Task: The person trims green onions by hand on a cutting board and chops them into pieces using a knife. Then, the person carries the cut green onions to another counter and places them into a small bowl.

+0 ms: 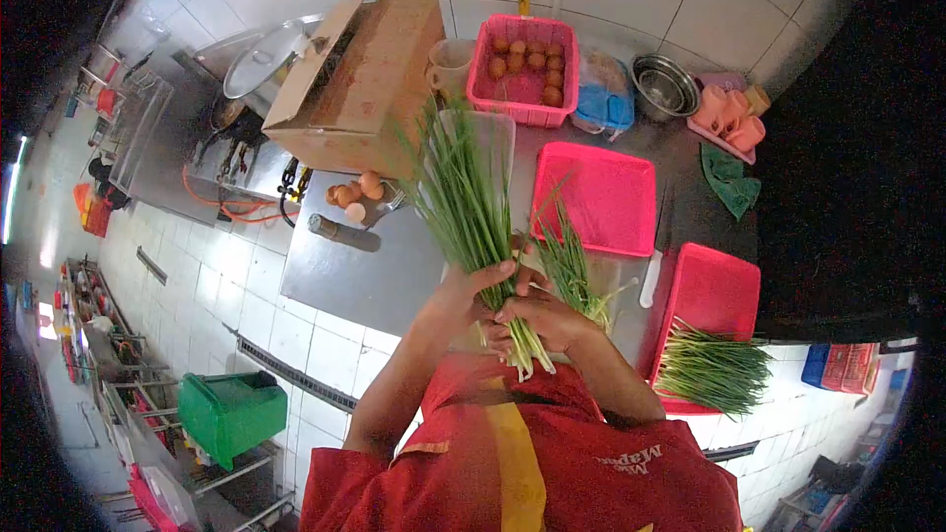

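The left hand [463, 294] and right hand [544, 317] close around a bunch of green onions [465, 199], leaves fanning far, pale ends near the red shirt [601, 488] lettered "Map", the rest unclear. Just right lies a smaller bunch [570, 264]; farther right, a pink tray [714, 286].

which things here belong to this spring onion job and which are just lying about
Likely job things:
spring onion bunch in left hand and right hand
loose spring onions
pink tray of more spring onions
perhaps the white-handled knife

Seemingly lying about:
cardboard box
brown eggs in pink basket
metal bowl
green cloth
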### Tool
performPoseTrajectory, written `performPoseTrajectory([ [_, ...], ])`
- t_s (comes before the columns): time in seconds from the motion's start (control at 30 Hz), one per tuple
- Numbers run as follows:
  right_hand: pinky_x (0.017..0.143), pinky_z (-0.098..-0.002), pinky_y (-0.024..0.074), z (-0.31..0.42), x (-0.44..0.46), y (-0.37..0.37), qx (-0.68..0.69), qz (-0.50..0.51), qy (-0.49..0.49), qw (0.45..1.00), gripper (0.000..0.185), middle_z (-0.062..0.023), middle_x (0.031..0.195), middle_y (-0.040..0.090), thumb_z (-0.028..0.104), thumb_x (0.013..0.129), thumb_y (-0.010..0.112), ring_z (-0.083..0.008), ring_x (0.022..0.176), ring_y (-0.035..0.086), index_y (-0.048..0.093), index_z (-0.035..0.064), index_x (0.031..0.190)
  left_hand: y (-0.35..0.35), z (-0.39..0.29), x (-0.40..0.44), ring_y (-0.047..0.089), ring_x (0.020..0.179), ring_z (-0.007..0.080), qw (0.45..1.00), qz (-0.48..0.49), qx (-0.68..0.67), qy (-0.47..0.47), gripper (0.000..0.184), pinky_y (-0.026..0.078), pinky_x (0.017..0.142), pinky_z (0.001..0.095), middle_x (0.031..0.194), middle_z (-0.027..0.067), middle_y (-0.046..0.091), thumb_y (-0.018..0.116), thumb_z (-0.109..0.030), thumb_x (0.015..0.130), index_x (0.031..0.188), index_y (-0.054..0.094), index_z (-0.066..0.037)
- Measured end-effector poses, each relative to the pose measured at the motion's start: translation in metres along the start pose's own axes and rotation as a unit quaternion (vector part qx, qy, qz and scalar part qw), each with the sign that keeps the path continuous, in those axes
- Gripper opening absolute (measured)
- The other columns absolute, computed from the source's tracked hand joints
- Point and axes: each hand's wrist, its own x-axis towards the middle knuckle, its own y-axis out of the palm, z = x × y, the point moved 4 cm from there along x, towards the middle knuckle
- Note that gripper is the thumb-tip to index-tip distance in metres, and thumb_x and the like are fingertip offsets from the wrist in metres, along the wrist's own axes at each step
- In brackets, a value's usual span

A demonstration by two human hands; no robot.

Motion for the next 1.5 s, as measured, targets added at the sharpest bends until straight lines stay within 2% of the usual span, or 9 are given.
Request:
performPoseTrajectory([
  [0.17,0.060,-0.0325,0.0456,-0.011,-0.001,-0.005,-0.048,0.061,0.003,0.997,0.022,-0.0058,0.069,0.047,0.016,0.085,0.063,-0.0169,0.062,0.051,0.049,0.0001,0.092,0.007,-0.004,-0.007,0.054,0.063,0.0222,0.994,-0.009,-0.101,0.035,0.035,0.047,0.080,0.0460,0.066,-0.0002,0.041,0.059,-0.031,0.089,0.108,0.049,-0.004],
  [0.33,0.064,-0.0303,0.0473,-0.002,-0.011,-0.008,-0.167,-0.074,-0.075,0.980,0.023,-0.0068,0.079,0.058,0.008,0.079,0.070,-0.0157,0.071,0.058,0.054,0.0017,0.095,0.005,-0.003,-0.003,0.052,0.060,0.0206,0.991,-0.009,-0.119,0.059,0.028,0.045,0.080,0.0454,0.067,-0.0011,0.041,0.057,-0.029,0.090,0.103,0.049,-0.006],
  [0.47,0.065,-0.0289,0.0475,-0.007,-0.006,-0.022,-0.200,-0.032,-0.090,0.975,0.026,-0.0071,0.084,0.060,0.012,0.082,0.068,-0.0149,0.074,0.060,0.055,0.0023,0.102,-0.002,0.001,0.000,0.055,0.071,0.0219,0.983,0.000,-0.176,0.059,0.022,0.045,0.083,0.0428,0.072,0.0012,0.043,0.060,-0.022,0.088,0.096,0.048,-0.006],
  [0.57,0.068,-0.0300,0.0479,-0.002,-0.010,-0.012,-0.334,-0.096,-0.038,0.937,0.033,-0.0054,0.085,0.061,0.020,0.085,0.066,-0.0174,0.075,0.061,0.054,0.0006,0.108,0.001,-0.005,-0.002,0.054,0.075,0.0228,0.973,0.002,-0.217,0.073,0.022,0.045,0.080,0.0411,0.075,0.0018,0.043,0.062,-0.022,0.087,0.095,0.047,-0.007],
  [0.63,0.068,-0.0341,0.0482,0.014,-0.025,0.007,-0.469,-0.200,-0.244,0.825,0.040,-0.0094,0.082,0.063,0.028,0.087,0.062,-0.0221,0.074,0.062,0.051,-0.0027,0.111,-0.006,-0.003,-0.001,0.054,0.076,0.0232,0.970,0.015,-0.223,0.095,0.023,0.045,0.080,0.0417,0.076,0.0016,0.043,0.063,-0.021,0.086,0.094,0.047,-0.008],
  [0.93,0.073,-0.0504,0.0481,0.011,-0.036,0.030,-0.581,-0.263,-0.212,0.741,0.054,-0.0310,0.092,0.060,0.034,0.090,0.054,-0.0477,0.086,0.059,0.036,-0.0074,0.118,0.001,-0.007,-0.008,0.056,0.091,0.0278,0.959,0.082,-0.231,0.140,0.028,0.040,0.095,0.0487,0.080,0.0023,0.047,0.070,-0.018,0.081,0.095,0.047,-0.012],
  [1.37,0.059,-0.0439,0.0512,0.000,-0.038,0.043,-0.728,-0.320,-0.219,0.565,0.048,-0.0267,0.098,0.055,0.024,0.086,0.059,-0.0415,0.074,0.061,0.038,-0.0061,0.118,0.005,-0.004,-0.008,0.058,0.096,0.0294,0.950,0.139,-0.234,0.150,0.038,0.028,0.107,0.0491,0.082,0.0032,0.054,0.077,-0.011,0.071,0.097,0.049,-0.014],
  [1.43,0.049,-0.0357,0.0520,0.000,-0.039,0.046,-0.789,-0.355,-0.245,0.436,0.048,-0.0143,0.082,0.054,0.032,0.084,0.059,-0.0267,0.062,0.062,0.043,-0.0038,0.111,0.002,0.001,-0.008,0.058,0.096,0.0309,0.958,0.129,-0.205,0.156,0.036,0.026,0.108,0.0518,0.082,0.0025,0.054,0.074,-0.011,0.072,0.095,0.046,-0.015],
  [1.5,0.049,-0.0360,0.0521,0.000,-0.040,0.048,-0.782,-0.358,-0.255,0.443,0.048,-0.0137,0.082,0.054,0.034,0.084,0.059,-0.0276,0.061,0.061,0.043,-0.0029,0.112,-0.004,0.005,-0.008,0.058,0.097,0.0325,0.964,0.119,-0.176,0.161,0.034,0.024,0.108,0.0545,0.082,0.0017,0.054,0.071,-0.012,0.074,0.093,0.043,-0.017],
])
